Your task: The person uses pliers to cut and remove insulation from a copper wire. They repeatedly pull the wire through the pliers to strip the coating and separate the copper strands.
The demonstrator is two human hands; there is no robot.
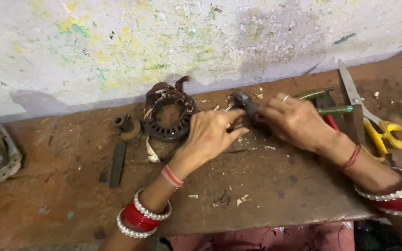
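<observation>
Both hands meet just right of the stator. The right hand is closed around a dark tool, probably pliers; the left hand pinches at its tip, contents hidden. The tool looks stiff and heavy; best held by the handles.

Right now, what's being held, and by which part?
Both hands, left hand and right hand, pinch a small dark metal tool between them at its lower end; exact contact is blurred.
</observation>
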